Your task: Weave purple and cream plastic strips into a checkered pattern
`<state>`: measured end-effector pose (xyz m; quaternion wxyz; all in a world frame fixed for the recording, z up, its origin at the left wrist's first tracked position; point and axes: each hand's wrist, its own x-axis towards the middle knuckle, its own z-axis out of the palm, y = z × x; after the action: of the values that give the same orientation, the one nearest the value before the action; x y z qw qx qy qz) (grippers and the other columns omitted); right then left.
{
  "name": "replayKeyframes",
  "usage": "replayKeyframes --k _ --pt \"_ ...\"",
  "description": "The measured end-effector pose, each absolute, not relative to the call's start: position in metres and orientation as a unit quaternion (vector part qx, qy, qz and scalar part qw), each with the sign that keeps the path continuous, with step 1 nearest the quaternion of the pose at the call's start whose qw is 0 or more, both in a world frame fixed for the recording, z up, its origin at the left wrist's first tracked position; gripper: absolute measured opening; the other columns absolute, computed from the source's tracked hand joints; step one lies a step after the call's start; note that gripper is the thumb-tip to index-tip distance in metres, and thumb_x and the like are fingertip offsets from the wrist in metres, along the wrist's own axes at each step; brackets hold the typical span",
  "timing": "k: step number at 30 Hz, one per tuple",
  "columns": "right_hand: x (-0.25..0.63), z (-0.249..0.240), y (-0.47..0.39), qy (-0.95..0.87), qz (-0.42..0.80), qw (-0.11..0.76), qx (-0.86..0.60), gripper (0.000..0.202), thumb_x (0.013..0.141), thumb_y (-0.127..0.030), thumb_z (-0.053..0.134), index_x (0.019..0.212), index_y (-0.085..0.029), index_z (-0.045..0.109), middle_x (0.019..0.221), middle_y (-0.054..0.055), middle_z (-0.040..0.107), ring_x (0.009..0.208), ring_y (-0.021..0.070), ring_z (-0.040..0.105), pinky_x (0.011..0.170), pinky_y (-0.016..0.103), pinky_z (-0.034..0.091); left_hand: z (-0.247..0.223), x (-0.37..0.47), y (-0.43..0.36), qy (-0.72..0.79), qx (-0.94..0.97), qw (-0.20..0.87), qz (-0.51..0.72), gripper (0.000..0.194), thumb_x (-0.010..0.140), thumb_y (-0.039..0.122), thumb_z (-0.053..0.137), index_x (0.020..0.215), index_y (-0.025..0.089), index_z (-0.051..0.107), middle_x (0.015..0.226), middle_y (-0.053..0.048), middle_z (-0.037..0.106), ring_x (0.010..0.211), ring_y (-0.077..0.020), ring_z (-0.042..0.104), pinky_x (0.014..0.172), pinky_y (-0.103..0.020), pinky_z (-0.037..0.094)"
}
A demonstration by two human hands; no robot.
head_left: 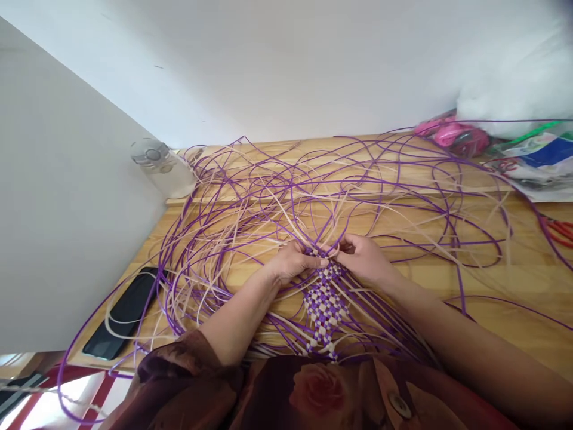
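Observation:
A woven piece (326, 304) of purple and cream plastic cords, knotted in a chequered pattern, lies on the wooden table in front of my body. My left hand (293, 261) pinches its far end, thumb on top. At the right of that same end, my right hand (360, 257) has its thumb and forefinger closed on a cream cord that loops across the knots. Long loose purple and cream cords (290, 185) fan out from the weave to both sides and over the far table. The exact crossing between my fingertips is partly hidden.
A black phone (129, 310) lies at the left under some cords. Behind it, a clear container (163, 167) stands by the wall. At the right are pink bundles (452, 134), plastic packets (544, 158) and orange-handled tool grips (557, 230). White stuffing (514, 89) sits at the back right.

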<state>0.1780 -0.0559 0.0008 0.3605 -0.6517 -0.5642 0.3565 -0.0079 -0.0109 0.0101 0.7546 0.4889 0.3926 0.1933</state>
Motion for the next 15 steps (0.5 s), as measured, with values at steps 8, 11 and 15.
replayKeyframes --k 8,11,15 --pt "0.176 0.000 -0.062 -0.616 0.338 0.448 -0.552 0.026 0.086 -0.030 0.058 0.107 -0.017 0.068 0.095 0.007 0.070 0.080 0.0172 0.066 0.072 0.028 0.052 0.009 -0.004 -0.010 0.356 0.464 0.771 0.251 0.037 0.044 0.027 0.089 0.074 0.012 0.074 0.064 -0.002 0.066 0.059 -0.0099 0.055 0.057 -0.021 0.040" --pt "0.181 0.001 -0.063 -0.643 0.341 0.429 -0.535 0.028 0.087 -0.028 0.057 0.111 -0.018 0.068 0.096 0.006 0.070 0.079 0.0161 0.064 0.071 0.028 0.051 0.005 -0.003 -0.010 0.352 0.459 0.771 0.266 0.036 0.045 0.025 0.089 0.075 0.013 0.074 0.065 -0.002 0.067 0.061 -0.0102 0.057 0.062 -0.022 0.043" --pt "0.186 -0.003 -0.064 -0.686 0.283 0.410 -0.530 0.031 0.087 -0.023 0.058 0.116 -0.020 0.066 0.096 0.005 0.069 0.076 0.0149 0.063 0.068 0.027 0.050 0.001 -0.002 -0.011 0.353 0.443 0.771 0.291 0.035 0.045 0.021 0.088 0.076 0.013 0.074 0.070 -0.003 0.069 0.063 -0.0110 0.059 0.068 -0.025 0.045"
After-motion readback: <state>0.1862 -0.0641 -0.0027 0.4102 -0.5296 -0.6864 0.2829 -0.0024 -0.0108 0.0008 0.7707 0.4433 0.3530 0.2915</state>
